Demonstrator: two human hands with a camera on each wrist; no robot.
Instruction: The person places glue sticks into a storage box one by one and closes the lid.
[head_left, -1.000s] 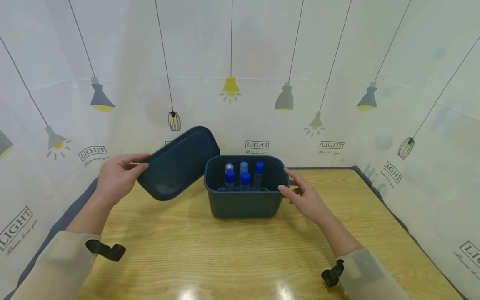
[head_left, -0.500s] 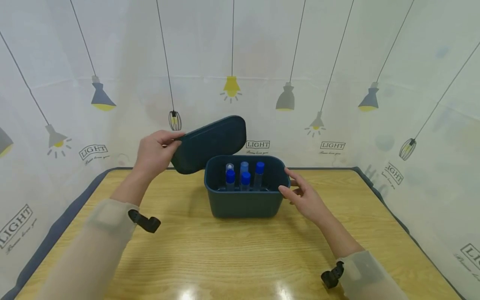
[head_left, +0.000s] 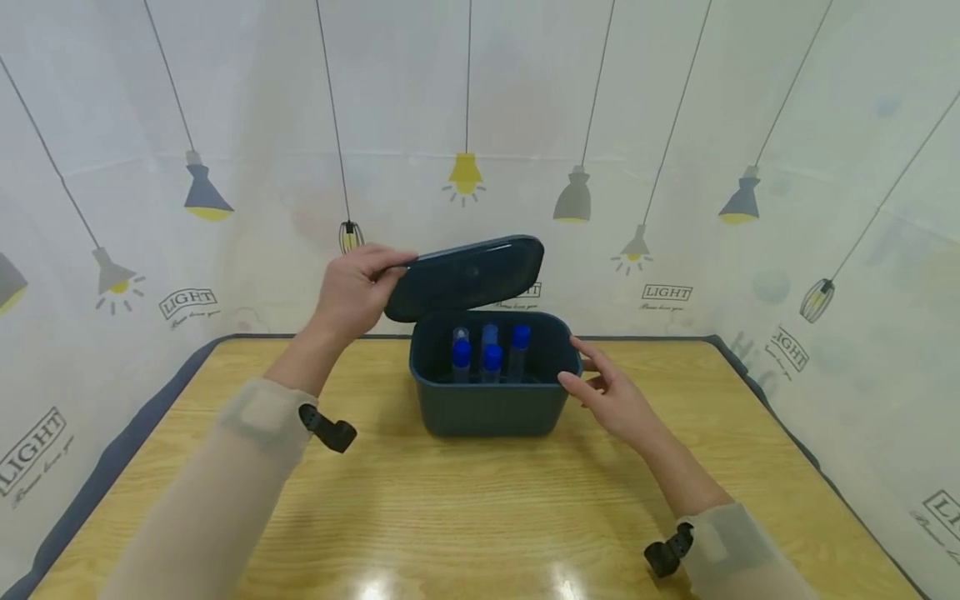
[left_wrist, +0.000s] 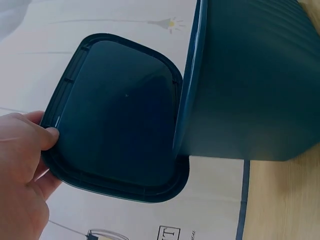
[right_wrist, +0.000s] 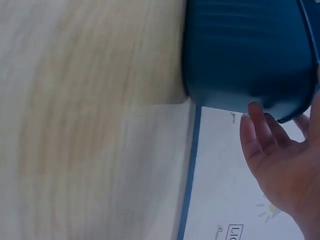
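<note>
My left hand (head_left: 352, 292) pinches the left end of a dark teal lid (head_left: 465, 271) between thumb and fingers. The lid is tilted in the air, its underside toward me, above and behind the left back of the matching storage box (head_left: 495, 410). Inside the box stand several clear tubes with blue caps (head_left: 492, 357); one at the back left has a pale top (head_left: 460, 334). My right hand (head_left: 611, 396) holds the box's right end, thumb and index finger at the rim corners. In the right wrist view, bent fingers (right_wrist: 257, 120) lie against the end wall.
The box stands on a wooden table (head_left: 450, 508) near its back edge. Behind and at both sides hangs a white cloth (head_left: 675, 108) printed with lamps. Each wrist wears a black mount (head_left: 330, 429).
My left hand has carried the lid right and up, from beside the box to above its back rim, with the lid turning closer to level. The right hand and box stay in place.
</note>
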